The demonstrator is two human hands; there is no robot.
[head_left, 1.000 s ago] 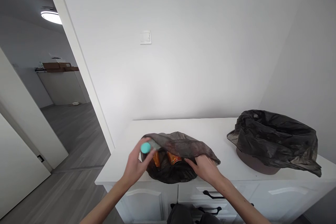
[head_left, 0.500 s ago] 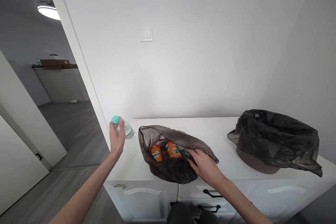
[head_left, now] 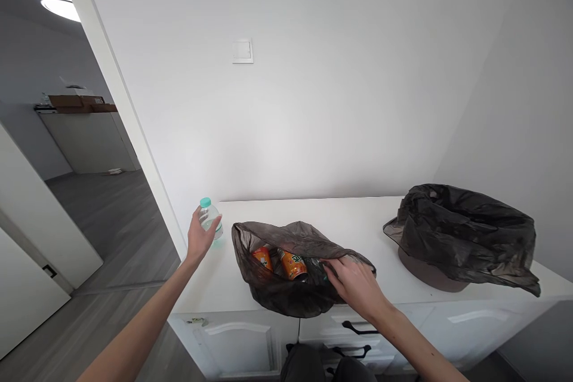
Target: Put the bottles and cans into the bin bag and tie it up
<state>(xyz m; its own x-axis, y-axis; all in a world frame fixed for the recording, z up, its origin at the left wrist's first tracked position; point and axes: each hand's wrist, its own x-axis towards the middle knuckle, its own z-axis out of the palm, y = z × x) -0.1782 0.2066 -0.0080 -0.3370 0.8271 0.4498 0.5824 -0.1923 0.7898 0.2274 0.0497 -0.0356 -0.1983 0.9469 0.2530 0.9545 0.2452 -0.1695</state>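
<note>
At the left end of the white cabinet top, my left hand (head_left: 201, 237) has its thumb and fingers around a clear plastic bottle (head_left: 213, 212) with a mint-green cap. The bottle is upright, near the wall. My right hand (head_left: 353, 283) pinches the rim of a dark, see-through plastic bag (head_left: 286, 301) that lies with its mouth gaping. Inside it are two orange drink cans, one on the left (head_left: 262, 257) and one in the middle (head_left: 293, 265). Close to my right fingertips, something dark with green on it is partly hidden by the film.
On the right of the cabinet top (head_left: 250, 210) stands a brown bin (head_left: 430, 271) lined with a black bag (head_left: 474, 239). Black drawer handles (head_left: 358, 328) stick out in front. A doorway with a white door (head_left: 31, 274) is at the left.
The bottle has gone from tilted to upright in my left hand, slightly to the right. My right hand stays at the bag, whose rim has shifted and sagged a little over the cans.
</note>
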